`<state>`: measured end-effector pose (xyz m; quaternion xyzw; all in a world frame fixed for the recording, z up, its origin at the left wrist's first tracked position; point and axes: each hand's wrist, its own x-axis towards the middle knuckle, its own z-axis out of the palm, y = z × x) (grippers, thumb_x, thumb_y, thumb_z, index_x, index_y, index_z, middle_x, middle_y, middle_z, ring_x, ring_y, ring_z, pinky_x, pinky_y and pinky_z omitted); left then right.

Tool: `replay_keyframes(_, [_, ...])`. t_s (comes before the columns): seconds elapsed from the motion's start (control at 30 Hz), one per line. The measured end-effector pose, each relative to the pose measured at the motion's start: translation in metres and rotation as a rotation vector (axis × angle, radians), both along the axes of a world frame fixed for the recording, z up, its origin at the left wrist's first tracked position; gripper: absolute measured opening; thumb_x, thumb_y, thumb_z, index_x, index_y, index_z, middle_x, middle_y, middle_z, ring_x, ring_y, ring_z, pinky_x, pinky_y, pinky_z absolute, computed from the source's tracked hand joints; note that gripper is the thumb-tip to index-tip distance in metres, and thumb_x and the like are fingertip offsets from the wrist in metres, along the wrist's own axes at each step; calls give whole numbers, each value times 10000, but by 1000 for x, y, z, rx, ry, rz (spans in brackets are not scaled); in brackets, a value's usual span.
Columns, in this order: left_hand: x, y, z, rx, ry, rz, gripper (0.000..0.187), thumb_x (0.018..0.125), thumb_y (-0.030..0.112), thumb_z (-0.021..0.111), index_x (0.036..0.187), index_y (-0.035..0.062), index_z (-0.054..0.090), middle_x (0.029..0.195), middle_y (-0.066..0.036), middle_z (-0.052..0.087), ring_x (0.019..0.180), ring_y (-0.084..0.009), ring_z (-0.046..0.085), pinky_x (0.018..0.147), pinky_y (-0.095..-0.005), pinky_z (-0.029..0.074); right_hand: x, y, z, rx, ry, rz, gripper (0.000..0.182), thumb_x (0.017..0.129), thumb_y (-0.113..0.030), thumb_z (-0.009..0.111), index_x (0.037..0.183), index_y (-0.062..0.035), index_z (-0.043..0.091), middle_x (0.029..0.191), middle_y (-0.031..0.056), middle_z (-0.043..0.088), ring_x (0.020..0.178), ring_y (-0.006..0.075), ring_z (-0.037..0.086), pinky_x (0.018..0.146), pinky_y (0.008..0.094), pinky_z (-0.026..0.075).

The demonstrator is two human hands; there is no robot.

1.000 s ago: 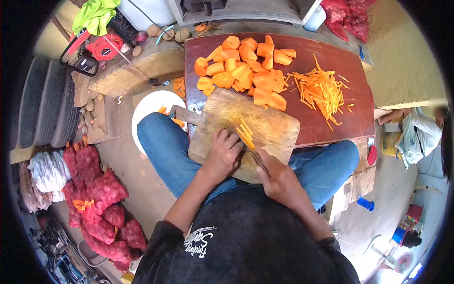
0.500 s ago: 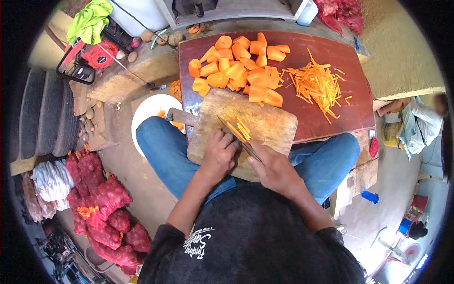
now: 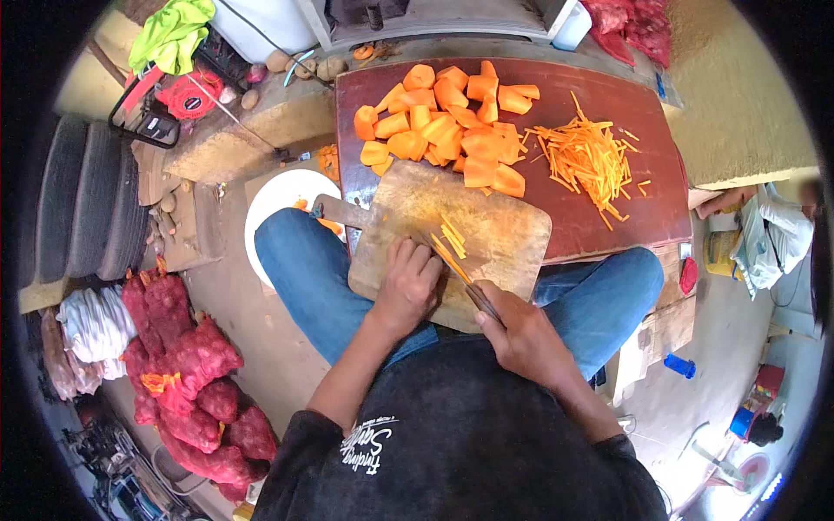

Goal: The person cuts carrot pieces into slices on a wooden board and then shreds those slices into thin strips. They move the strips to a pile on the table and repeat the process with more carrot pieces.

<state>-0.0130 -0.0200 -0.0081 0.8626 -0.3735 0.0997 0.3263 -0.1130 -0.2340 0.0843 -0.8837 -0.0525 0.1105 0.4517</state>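
Observation:
A worn wooden cutting board [image 3: 508, 234] lies across my lap, over the near edge of the red table. My right hand [image 3: 521, 334] is closed around the handle of a knife [image 3: 476, 293], its blade slanting up and left across the board. Beside the blade lie a few thin carrot strips [image 3: 453, 236]. My left hand [image 3: 407, 282] rests on the board left of the knife, fingers curled down; whatever is under them is hidden. Beyond the board sit many peeled carrot chunks [image 3: 440, 130], with a heap of carrot sticks [image 3: 586, 156] to their right.
The red table [image 3: 643, 108] stands ahead. A white basin [image 3: 269, 204] with orange pieces is by my left knee. Red net sacks [image 3: 195, 365] fill the floor at left, below stacked tyres [image 3: 87, 200]. A blue object [image 3: 680, 365] lies on the floor at right.
My right hand and the knife have drawn slightly down and right, away from my left hand. My left hand stays on the board with its fingers curled. The whole view has shifted a little.

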Motion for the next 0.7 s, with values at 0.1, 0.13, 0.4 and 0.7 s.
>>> replay_keyframes(0.1, [0, -1, 1, -16, -3, 4, 171, 787, 14, 782, 930, -4, 690, 949, -172, 595, 976, -396, 588, 1017, -534, 480, 3, 6, -10, -1, -43, -26, 523, 1064, -153, 658, 1542, 9, 520, 1264, 331, 703, 1179, 520, 693, 993, 531, 565])
replay_keyframes(0.13, [1, -1, 2, -23, -16, 3, 171, 789, 14, 783, 932, -6, 690, 945, -173, 592, 968, -399, 585, 1009, -529, 482, 9, 8, -13, 8, -85, -37, 511, 1056, -126, 671, 1531, 14, 546, 1261, 328, 706, 1193, 509, 695, 1001, 511, 564])
replay_keyframes(0.4, [-2, 2, 0, -41, 21, -3, 178, 790, 2, 782, 941, -21, 690, 956, -184, 596, 1006, -423, 611, 1070, -556, 509, 1, 5, -1, 36, -50, -23, 499, 1073, -132, 655, 1533, 23, 536, 1279, 324, 714, 1176, 507, 708, 998, 498, 575])
replay_keyframes(0.7, [-5, 3, 6, 23, 0, 25, 231, 741, -5, 779, 945, -36, 676, 995, -219, 594, 1056, -458, 607, 1067, -574, 514, 1, 10, -1, 34, -44, -41, 452, 1079, -109, 645, 1502, 25, 562, 1239, 313, 721, 1153, 512, 708, 973, 507, 572])
